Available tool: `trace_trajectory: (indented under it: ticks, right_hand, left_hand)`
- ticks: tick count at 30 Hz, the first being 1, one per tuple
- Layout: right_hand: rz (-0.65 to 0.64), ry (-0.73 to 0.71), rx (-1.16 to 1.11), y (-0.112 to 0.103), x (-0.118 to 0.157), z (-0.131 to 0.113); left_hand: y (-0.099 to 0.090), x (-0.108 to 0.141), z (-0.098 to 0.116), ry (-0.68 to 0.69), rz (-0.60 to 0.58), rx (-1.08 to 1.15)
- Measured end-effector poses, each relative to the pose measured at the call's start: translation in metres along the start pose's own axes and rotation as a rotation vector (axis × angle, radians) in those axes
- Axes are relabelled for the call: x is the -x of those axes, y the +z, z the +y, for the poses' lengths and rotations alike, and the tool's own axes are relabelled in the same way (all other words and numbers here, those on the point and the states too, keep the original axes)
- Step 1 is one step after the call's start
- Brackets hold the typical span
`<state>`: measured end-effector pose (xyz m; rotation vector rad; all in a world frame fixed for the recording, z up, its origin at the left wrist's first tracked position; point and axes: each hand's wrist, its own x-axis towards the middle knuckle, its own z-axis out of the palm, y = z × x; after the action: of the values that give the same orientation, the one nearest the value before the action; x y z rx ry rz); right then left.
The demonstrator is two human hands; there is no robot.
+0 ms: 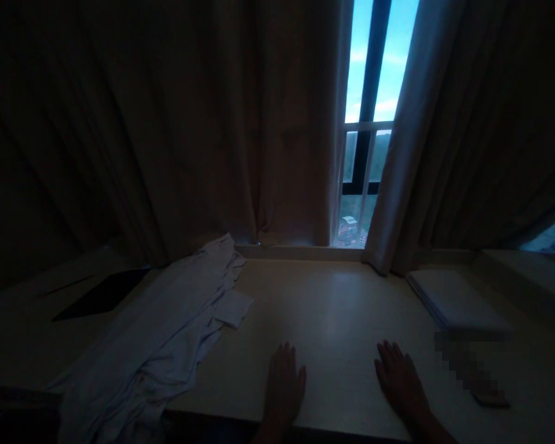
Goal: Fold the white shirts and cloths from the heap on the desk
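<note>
My left hand (pixel 284 382) lies palm down near the front edge of the pale table (pixel 324 308), fingers stretched out and holding nothing. To its right my right hand (pixel 400 379) rests on the same surface, its fingers slightly spread, also holding nothing. A heap of light, crumpled cloth (pixel 161 320) lies left of my left hand and hangs over the front edge. Beyond my right hand, at the back right, sits a folded light cloth stack (pixel 462 299). The room is dim, so fine detail is hard to make out.
A dark flat object (pixel 104 295) lies at the left behind the crumpled cloth. A small dark-edged object (pixel 490 399), partly pixelated, is at the right. Dark curtains (pixel 189 123) hang along the back, parted at a narrow window (pixel 383 68). A low ledge runs at the far right.
</note>
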<state>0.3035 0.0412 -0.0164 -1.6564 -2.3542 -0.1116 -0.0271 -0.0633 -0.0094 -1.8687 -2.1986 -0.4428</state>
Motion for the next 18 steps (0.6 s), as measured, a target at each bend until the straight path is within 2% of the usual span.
trace_trajectory:
  ticks: [4,11,18]
  right_hand:
    - [0.025,0.013,-0.038,-0.003,-0.003,-0.002]
    - [0.038,0.019,-0.039,-0.005,-0.004,-0.004]
    - [0.036,0.016,-0.096,-0.021,-0.002,-0.008]
  left_hand:
    - [-0.001,-0.002,0.0,-0.005,0.023,0.034]
    - [-0.009,-0.005,0.0,-0.02,-0.01,0.07]
    - [-0.001,-0.006,0.002,-0.055,-0.036,0.098]
